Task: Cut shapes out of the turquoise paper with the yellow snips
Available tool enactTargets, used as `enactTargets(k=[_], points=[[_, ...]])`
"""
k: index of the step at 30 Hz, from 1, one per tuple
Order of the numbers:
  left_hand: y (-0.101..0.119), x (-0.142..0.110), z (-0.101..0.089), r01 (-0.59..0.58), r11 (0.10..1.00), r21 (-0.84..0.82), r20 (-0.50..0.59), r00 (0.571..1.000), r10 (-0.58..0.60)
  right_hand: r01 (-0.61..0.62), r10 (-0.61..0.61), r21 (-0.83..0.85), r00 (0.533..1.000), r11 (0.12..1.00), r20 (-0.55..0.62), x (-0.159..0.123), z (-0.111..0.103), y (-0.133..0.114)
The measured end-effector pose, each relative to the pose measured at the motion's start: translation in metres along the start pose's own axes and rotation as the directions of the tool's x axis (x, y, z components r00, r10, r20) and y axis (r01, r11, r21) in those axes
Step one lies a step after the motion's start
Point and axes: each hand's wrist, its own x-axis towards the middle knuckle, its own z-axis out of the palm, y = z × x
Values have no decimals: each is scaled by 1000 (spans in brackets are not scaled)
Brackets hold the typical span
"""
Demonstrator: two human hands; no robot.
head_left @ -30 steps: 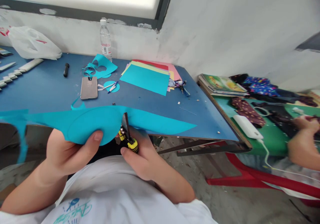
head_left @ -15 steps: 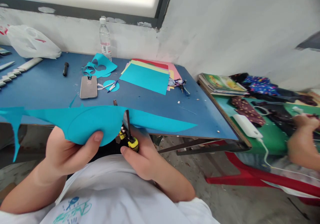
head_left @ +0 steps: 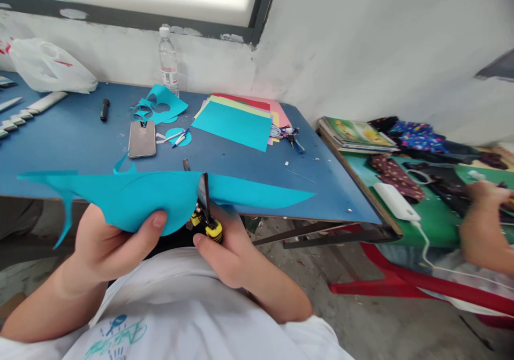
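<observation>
My left hand (head_left: 120, 242) pinches a sheet of blue paper (head_left: 144, 197) by its lower edge, thumb on top and fingers hidden underneath. A faint curved outline is drawn on the sheet, and its lower edge is cut round. Closed around yellow-and-black handled scissors (head_left: 212, 229) is my right hand (head_left: 228, 247). Their dark blades straddle the paper, one upright in front and the other's tip showing beyond the far edge. A cut strip of the paper extends to the right of the blades. Thin offcuts dangle at the sheet's left end.
On the blue table (head_left: 241, 162) lie a phone (head_left: 142, 139), pens on a blue paper disc (head_left: 185, 138), paper scraps (head_left: 171, 106) and stacked coloured sheets (head_left: 233, 124). A water bottle (head_left: 168, 63) stands by the wall. At right, another person's arm (head_left: 485, 231) rests over a green table (head_left: 441, 226).
The sheet's left end and its dangling offcut have swung to the right, and the sheet looks more curled. Both hands stay nearly in place. The other person's hand moved slightly.
</observation>
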Motion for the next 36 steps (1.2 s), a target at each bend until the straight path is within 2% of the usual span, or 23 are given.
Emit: enactTargets(k=[3, 7, 13, 16, 21, 29, 36], points=[[7, 7, 3, -55, 997, -49, 69, 996, 58, 2, -2, 0, 1000, 1000, -13, -1, 1, 2], [20, 16, 10, -26, 996, -88, 120, 992, 36, 9, -9, -13, 1000, 1000, -16, -2, 1, 1], [33, 22, 17, -29, 999, -39, 99, 995, 32, -33, 32, -35, 999, 999, -36, -1, 3, -2], [38, 21, 16, -91, 996, 24, 111, 990, 88, -21, 19, -33, 998, 999, -53, 0, 5, -1], [50, 22, 19, -180, 962, 206, 56, 984, 172, 27, -30, -50, 998, 998, -53, 0, 6, 1], [52, 20, 16, -132, 973, 188, 81, 990, 119, 101, -110, -94, 990, 990, -93, -1, 9, 4], [57, 22, 19, -138, 965, 224, 70, 990, 125, 82, -93, -117, 992, 990, -88, -2, 11, 11]])
